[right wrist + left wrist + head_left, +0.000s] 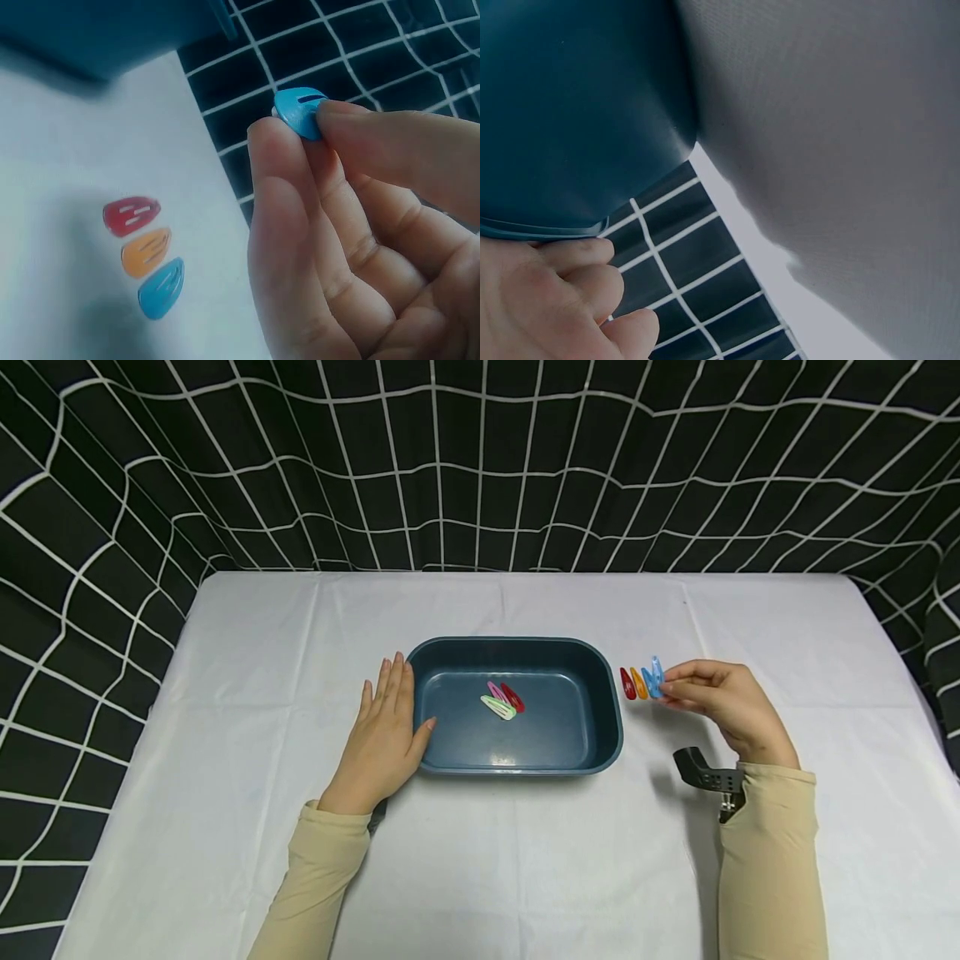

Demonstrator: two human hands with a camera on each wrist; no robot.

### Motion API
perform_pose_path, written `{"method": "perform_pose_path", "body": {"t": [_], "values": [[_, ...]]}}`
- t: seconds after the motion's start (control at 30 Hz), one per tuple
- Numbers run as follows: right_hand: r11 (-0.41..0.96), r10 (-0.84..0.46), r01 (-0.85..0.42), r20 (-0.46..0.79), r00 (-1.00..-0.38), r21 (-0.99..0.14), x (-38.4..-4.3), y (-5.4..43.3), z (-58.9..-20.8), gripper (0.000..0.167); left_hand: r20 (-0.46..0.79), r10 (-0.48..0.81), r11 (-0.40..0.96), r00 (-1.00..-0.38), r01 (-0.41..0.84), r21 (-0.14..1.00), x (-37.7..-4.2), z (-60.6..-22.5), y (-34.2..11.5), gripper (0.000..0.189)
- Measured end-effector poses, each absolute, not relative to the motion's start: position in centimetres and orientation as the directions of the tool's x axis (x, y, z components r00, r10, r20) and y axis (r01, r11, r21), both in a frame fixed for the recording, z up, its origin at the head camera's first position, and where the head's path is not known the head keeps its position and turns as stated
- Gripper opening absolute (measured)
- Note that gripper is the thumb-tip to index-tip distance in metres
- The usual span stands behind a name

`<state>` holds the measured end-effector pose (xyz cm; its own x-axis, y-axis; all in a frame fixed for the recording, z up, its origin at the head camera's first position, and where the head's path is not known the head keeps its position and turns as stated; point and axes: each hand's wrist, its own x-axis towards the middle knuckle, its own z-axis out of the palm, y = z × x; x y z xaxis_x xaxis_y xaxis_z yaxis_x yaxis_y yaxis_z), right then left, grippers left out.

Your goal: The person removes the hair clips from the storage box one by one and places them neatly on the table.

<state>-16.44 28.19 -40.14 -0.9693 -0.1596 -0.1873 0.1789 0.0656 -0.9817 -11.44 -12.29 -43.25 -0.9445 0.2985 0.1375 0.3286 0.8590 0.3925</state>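
You had one tray point(465, 743) and seven hair clips point(513, 697). The tray held three: one pink clip point(496, 691), one red clip point(514, 699) and one green clip point(498, 707). At its three o'clock were four: a second red clip point(627, 683), one orange clip point(638, 683) and two blue clips point(161, 289).

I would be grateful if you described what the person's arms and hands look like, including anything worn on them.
The left sleeve and right sleeve are plain beige and reach the wrists. The left hand and right hand are ungloved. A black, angular bracket juts from the right cuff; a dark piece shows partly by the left.
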Motion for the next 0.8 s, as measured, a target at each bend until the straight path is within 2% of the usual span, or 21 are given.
{"method": "perform_pose_path", "body": {"t": [0.43,0.8], "values": [[0.08,-0.125,0.197,-0.206,-0.971,-0.977,-17.0,29.5,-41.2,0.018,0.15,0.302,0.858,-0.941,0.337,0.386,-11.5,-43.3,-12.3,0.07],[0.093,-0.116,0.231,-0.241,-0.964,-0.968,-17.6,30.2,-42.0,0.017,0.136,0.301,0.86,-0.944,0.33,0.39,-11.5,-43.3,-12.3,0.07]]}}
